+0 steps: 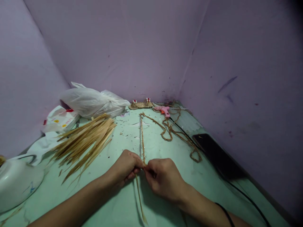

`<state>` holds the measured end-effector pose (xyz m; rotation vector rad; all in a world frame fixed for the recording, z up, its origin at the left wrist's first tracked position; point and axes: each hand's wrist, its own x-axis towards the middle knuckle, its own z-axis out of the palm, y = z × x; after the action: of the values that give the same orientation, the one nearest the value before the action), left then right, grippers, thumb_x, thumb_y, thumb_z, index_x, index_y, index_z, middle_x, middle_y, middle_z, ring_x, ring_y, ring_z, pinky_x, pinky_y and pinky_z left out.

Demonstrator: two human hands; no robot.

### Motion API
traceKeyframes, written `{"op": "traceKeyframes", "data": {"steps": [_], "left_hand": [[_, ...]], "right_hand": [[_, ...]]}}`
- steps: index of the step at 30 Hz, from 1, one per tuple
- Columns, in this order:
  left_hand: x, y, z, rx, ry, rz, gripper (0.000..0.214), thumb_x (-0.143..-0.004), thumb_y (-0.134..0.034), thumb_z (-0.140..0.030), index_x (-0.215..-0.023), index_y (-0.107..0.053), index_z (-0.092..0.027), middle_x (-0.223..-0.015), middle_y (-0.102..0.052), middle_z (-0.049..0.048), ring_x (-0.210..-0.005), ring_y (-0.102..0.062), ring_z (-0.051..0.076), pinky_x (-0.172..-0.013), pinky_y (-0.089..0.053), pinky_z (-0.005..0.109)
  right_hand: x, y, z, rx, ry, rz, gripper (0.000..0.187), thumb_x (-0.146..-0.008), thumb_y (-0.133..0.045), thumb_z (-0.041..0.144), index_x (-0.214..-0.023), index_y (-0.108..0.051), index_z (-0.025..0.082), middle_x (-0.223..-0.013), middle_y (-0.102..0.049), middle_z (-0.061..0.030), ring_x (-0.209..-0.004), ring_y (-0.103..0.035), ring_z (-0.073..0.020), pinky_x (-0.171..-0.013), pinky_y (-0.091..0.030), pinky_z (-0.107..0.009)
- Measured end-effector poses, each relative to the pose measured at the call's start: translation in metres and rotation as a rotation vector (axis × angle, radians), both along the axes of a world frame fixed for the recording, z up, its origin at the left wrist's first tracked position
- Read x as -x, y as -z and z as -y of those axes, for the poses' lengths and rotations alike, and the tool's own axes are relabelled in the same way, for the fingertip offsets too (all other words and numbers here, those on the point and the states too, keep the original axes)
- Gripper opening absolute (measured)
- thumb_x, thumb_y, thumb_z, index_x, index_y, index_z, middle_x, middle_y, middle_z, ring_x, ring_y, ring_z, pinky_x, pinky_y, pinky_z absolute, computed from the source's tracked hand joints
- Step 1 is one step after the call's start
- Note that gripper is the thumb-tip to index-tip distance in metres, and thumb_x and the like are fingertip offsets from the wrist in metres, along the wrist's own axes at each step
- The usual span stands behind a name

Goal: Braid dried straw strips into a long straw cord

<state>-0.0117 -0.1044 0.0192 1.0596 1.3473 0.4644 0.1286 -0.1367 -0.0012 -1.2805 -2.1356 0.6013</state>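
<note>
A thin brown braided cord (142, 135) runs straight from the back of the green surface toward me, and both hands pinch its near end. My left hand (129, 167) is closed on the cord from the left, thumb and forefinger at its tip. Touching it from the right, my right hand (163, 178) pinches the same spot with curled fingers. Below the hands a loose straw strand (140, 198) hangs toward the front edge. More of the cord lies in loops to the back right.
Left lies a fan of dry straw strips (87, 142); behind it are a white plastic bag (94, 101) and a printed box (61, 119). A white bowl (19, 183) stands front left. Back right are a pink glue gun (164, 111), woven slippers (140, 105) and a black phone-like slab (220, 156).
</note>
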Motion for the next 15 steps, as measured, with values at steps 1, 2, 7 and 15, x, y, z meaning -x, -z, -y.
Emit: {"op": "traceKeyframes", "data": {"steps": [1,2,7,15], "left_hand": [[0.001,0.000,0.000,-0.017,0.009,0.002,0.007,-0.051,-0.048,-0.017,-0.044,-0.046,-0.015,-0.032,-0.034,-0.0055,-0.026,-0.023,0.004,-0.030,-0.011,0.019],[0.001,0.000,0.000,-0.039,0.022,0.002,0.007,-0.051,-0.048,-0.018,-0.045,-0.048,-0.014,-0.032,-0.034,-0.0054,-0.027,-0.024,0.004,-0.031,-0.011,0.019],[0.004,-0.001,-0.005,-0.146,0.084,-0.043,0.005,-0.046,-0.050,-0.014,-0.043,-0.051,-0.012,-0.032,-0.035,-0.0055,-0.033,-0.024,0.002,-0.036,-0.015,0.019],[0.012,0.002,-0.006,-0.114,0.159,0.074,0.015,-0.050,-0.058,-0.025,-0.048,-0.053,-0.012,-0.035,-0.034,-0.0060,-0.034,-0.024,0.003,-0.039,-0.015,0.021]], "right_hand": [[0.001,0.001,0.003,-0.066,-0.038,0.037,0.016,-0.068,-0.047,0.017,-0.058,-0.060,0.016,-0.052,-0.056,-0.0034,-0.044,-0.040,-0.0087,-0.045,-0.023,-0.023],[0.002,0.002,0.005,-0.113,-0.066,0.065,0.015,-0.068,-0.047,0.015,-0.061,-0.061,0.016,-0.053,-0.057,-0.0039,-0.045,-0.040,-0.0091,-0.045,-0.023,-0.023],[0.002,-0.002,0.003,0.006,-0.109,-0.015,0.016,-0.069,-0.048,0.017,-0.060,-0.062,0.016,-0.053,-0.056,-0.0024,-0.045,-0.041,-0.0087,-0.045,-0.026,-0.022],[0.001,-0.007,-0.027,0.830,0.187,-0.821,0.017,-0.063,-0.054,0.031,-0.062,-0.053,0.013,-0.054,-0.055,-0.0021,-0.047,-0.047,-0.0091,-0.049,-0.037,-0.023]]}}
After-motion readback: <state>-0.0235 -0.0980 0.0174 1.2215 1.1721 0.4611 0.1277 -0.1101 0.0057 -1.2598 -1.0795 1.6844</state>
